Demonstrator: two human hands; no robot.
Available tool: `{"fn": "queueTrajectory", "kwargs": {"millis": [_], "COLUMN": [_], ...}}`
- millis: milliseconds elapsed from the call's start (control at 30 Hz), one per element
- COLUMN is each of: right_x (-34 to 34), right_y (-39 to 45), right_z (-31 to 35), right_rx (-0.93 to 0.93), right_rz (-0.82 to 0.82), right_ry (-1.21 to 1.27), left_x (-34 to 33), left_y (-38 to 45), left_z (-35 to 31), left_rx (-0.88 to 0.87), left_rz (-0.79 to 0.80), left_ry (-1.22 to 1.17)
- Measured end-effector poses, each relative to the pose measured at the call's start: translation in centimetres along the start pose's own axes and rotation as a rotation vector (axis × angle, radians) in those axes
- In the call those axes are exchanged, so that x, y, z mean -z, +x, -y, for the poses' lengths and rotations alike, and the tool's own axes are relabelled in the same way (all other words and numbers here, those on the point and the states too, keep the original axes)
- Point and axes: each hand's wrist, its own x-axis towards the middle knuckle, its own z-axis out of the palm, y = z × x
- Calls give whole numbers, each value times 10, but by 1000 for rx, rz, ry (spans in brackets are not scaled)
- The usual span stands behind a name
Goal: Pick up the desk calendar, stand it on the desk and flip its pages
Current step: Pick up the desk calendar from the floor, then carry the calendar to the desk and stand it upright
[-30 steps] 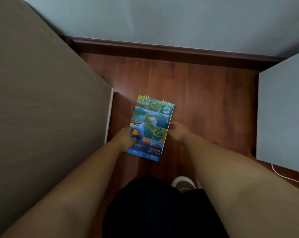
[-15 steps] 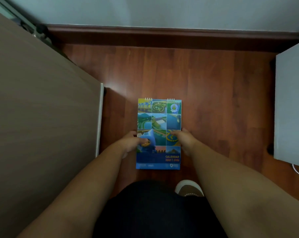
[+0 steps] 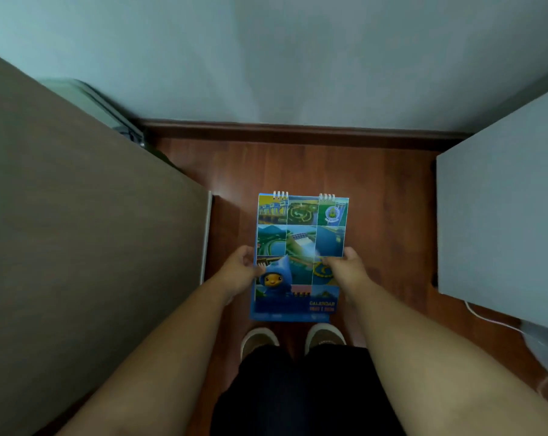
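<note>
The desk calendar (image 3: 301, 240) is a flat, spiral-bound pad with a blue cover of photo tiles and a cartoon figure, its wire rings at the far end. It hangs in the air above the wooden floor, cover facing up. My left hand (image 3: 239, 272) grips its left edge and my right hand (image 3: 345, 269) grips its right edge, thumbs on the cover. The brown desk (image 3: 77, 231) fills the left side, its top beside my left arm.
A grey-white cabinet (image 3: 502, 231) stands on the right, with a white cable (image 3: 486, 319) on the floor by it. The wooden floor (image 3: 389, 215) runs to a dark skirting board and pale wall. My two shoes (image 3: 293, 339) are below the calendar.
Both hands have lifted the calendar off the floor and straightened it. The view has risen, so more wall shows and both shoes are now visible.
</note>
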Motion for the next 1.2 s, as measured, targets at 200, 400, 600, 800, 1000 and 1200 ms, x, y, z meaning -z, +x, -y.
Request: {"fn": "queueTrajectory", "kwargs": {"millis": [200, 400, 600, 800, 1000, 1200], "right_x": [28, 57, 60, 19, -69, -192], "right_y": [-151, -279, -412, -536, -638, -727], "right_z": [57, 123, 229, 306, 316, 265], "right_rx": [46, 80, 352, 695, 895, 890], "right_rz": [-10, 99, 219, 406, 588, 888], "right_ry": [-24, -19, -50, -135, -188, -515], "left_x": [3, 46, 83, 138, 217, 289], "left_y": [-149, -293, -412, -520, -610, -698], "left_z": [-47, -90, -158, -208, -163, -48], "left_rx": [-5, -8, -251, -532, -687, -657], "left_rz": [-183, -107, -163, -471, -618, -923], "left_ry": [-234, -418, -681, -841, -926, -1099]}}
